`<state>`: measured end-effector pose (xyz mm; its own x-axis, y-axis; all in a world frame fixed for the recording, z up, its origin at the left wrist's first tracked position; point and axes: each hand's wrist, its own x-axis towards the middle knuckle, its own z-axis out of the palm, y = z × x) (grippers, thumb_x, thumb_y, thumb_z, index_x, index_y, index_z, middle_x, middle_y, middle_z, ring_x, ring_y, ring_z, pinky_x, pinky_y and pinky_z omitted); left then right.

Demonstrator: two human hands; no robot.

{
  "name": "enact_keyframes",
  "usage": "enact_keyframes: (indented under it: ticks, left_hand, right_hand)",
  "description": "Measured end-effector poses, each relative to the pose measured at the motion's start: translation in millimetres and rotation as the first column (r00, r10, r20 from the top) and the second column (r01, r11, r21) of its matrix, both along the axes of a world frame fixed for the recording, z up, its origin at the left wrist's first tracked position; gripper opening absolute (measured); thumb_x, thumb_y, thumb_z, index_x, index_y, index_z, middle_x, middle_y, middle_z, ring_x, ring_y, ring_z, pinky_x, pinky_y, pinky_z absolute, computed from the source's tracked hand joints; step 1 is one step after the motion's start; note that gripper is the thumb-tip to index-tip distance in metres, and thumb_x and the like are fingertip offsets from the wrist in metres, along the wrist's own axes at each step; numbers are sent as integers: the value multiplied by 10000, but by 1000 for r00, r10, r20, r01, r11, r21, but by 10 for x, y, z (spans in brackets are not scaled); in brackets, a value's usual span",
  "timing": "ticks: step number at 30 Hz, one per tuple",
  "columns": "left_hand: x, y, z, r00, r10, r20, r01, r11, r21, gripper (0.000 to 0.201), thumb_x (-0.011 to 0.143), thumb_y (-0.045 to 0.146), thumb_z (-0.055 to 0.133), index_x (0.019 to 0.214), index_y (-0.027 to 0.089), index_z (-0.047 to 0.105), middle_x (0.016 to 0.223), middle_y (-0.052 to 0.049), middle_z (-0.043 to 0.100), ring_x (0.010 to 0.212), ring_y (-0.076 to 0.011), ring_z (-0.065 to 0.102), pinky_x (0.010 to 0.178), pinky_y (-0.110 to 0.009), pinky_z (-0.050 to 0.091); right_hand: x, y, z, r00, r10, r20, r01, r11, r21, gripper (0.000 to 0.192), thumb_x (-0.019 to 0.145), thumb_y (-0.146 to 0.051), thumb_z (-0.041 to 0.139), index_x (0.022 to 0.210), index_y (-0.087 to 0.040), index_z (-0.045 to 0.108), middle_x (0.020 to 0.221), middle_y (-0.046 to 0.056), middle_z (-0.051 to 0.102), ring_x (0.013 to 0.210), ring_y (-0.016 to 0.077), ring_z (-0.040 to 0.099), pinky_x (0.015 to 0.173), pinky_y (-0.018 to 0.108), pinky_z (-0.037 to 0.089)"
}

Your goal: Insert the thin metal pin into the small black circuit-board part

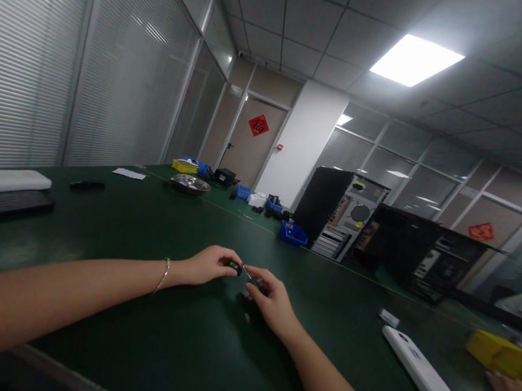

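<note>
Near the centre of the frame, above the green table [150, 222], the left hand [207, 267] pinches a small dark piece [235, 265] and the right hand [273, 296] grips a slim metallic piece [247, 272]; whether they touch is too small to tell. The step seems to be close two-handed work, calling next for steady, careful alignment

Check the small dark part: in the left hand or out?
In: the dark part shows between thumb and fingers of the left hand.
</note>
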<state>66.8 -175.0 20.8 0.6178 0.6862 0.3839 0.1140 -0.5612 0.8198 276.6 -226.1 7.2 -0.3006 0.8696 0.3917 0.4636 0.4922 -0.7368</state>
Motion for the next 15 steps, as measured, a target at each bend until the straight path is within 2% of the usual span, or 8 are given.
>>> enact_keyframes:
  ticks: [4, 7, 11, 15]
  left_hand:
    - [12, 58, -76, 1000, 15, -27, -14, 1000, 21, 238, 744, 229, 627, 962, 149, 681, 825, -45, 660, 731, -167, 581, 670, -258, 436]
    - [15, 108, -124, 999, 9, -41, -9, 1000, 13, 263, 744, 230, 635, 990, 144, 674, 906, -59, 666, 800, -172, 593, 715, -260, 450]
    - [41, 98, -128, 999, -13, -53, 13, 1000, 10, 276, 748, 241, 637, 1002, 139, 670, 943, -70, 666, 828, -177, 596, 733, -267, 459]
    - [57, 67, -107, 998, -17, -57, 16, 1000, -11, 288, 753, 280, 635, 1005, 145, 670, 919, -66, 665, 772, -165, 593, 695, -268, 461]
  right_hand:
    - [-4, 9, 12, 994, -32, 103, 22, 995, 94, 317, 835, -229, 561, 1145, -240, 625, 889, 29, 593, 692, 144, 552, 631, 277, 461]
    - [27, 11, 12, 981, -48, 189, 18, 987, 157, 346, 822, -192, 584, 1161, -247, 622, 904, 39, 596, 779, 163, 552, 700, 285, 445]
    - [63, -12, 5, 970, -60, 236, 20, 985, 171, 360, 823, -178, 582, 1173, -257, 617, 942, 47, 600, 803, 170, 560, 700, 282, 439]
    - [78, -40, 14, 966, -68, 249, 23, 984, 179, 349, 827, -184, 583, 1167, -253, 620, 934, 44, 612, 797, 170, 566, 696, 281, 436]
